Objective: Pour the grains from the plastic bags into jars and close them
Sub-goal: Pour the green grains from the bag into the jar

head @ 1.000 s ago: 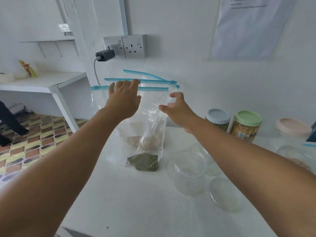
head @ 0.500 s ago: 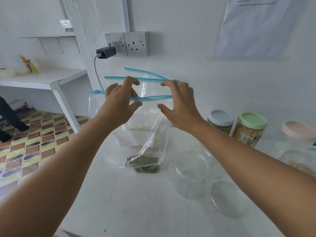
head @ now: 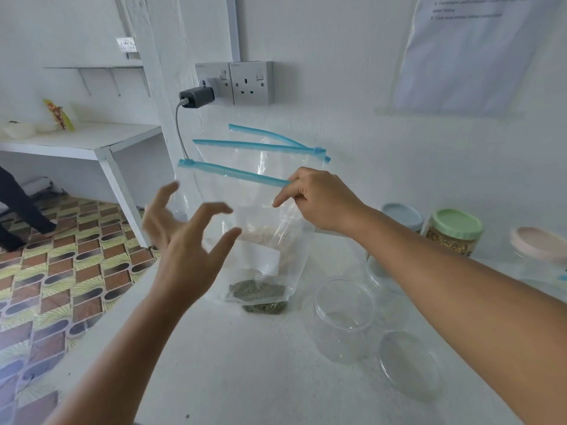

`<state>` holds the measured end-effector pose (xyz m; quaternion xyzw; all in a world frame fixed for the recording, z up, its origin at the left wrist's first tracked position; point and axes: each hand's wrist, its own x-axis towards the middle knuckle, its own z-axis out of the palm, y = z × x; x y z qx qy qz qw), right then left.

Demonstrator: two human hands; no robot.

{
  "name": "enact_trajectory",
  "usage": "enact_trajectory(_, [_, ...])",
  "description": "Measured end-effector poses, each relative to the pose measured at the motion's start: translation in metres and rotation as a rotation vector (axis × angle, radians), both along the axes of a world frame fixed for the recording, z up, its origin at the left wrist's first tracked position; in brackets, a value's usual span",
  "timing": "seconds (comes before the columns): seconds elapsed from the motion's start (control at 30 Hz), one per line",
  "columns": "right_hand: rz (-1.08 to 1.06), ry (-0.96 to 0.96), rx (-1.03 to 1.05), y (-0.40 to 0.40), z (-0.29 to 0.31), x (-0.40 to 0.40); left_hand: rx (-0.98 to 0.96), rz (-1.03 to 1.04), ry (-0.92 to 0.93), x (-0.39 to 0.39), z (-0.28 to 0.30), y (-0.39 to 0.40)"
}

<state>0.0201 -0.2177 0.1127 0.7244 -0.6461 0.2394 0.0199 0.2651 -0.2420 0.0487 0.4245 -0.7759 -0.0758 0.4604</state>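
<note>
Above the counter, the right hand pinches one end of the front plastic bag's blue zip strip; the left hand hovers spread, holding nothing. Gripped at one corner, the bag could sag and miss the open jar.

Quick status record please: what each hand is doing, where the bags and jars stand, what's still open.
right hand: pinches the blue zip strip of the front bag, holding it up
left hand: fingers spread, holds nothing, beside the bag
front bag contents: dark green grains at the bottom
other bags: behind it, against the wall
empty jar: open, on the table, right of the bag
clear lid: lies flat beside that jar
filled jars: green lid, grey lid, both closed
</note>
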Motion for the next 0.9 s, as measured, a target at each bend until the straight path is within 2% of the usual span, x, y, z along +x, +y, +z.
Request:
enact_trajectory(0.13, [0.009,0.056,0.061,0.002,0.009,0.001,0.383,0.017,0.25,0.02,-0.048,0.019])
enact_trajectory(0.2, [0.016,0.104,0.115,0.004,0.018,0.005,0.592,0.032,0.313,0.023,-0.069,0.019])
enact_trajectory(0.33, [0.027,0.17,0.215,0.005,0.029,0.018,0.813,-0.18,0.518,0.019,-0.1,0.005])
enact_trajectory(0.57, [0.049,0.231,0.279,0.01,0.034,0.033,0.824,-0.096,0.544,0.003,-0.103,-0.029])
enact_trajectory(0.7, [0.122,0.227,0.289,0.013,0.042,0.049,0.811,-0.106,0.481,-0.005,-0.101,-0.035])
enact_trajectory(0.8, [0.113,0.228,0.281,0.007,0.04,0.058,0.854,-0.02,0.424,-0.001,-0.112,-0.033])
enact_trajectory(0.9, [0.06,0.208,0.186,0.0,0.032,0.052,0.907,-0.027,0.529,0.001,-0.12,-0.009])
